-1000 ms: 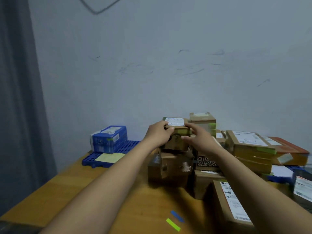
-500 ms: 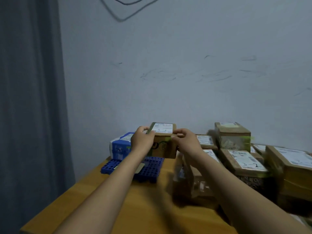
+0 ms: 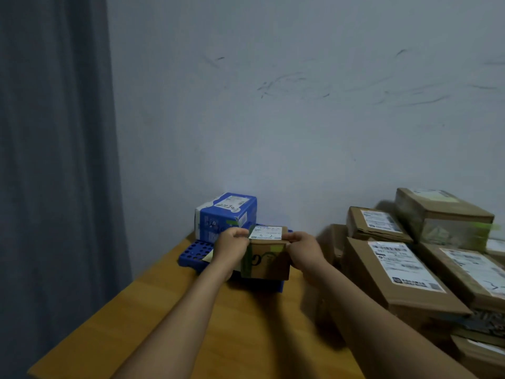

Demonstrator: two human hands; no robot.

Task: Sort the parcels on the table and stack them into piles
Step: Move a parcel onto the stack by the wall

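At frame centre, left hand and right hand clasp a small cardboard parcel over the blue tray.

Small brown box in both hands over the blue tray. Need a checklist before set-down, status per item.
1. Left hand grips the small brown box: ok.
2. Right hand grips the opposite side: ok.
3. Box roughly level, label up: ok.
4. Landing spot on the blue tray beside the blue box free: cannot tell, hidden behind the held box.
5. Box bottom touching the tray: cannot tell.
6. Apart from the parcel pile on the right: ok.
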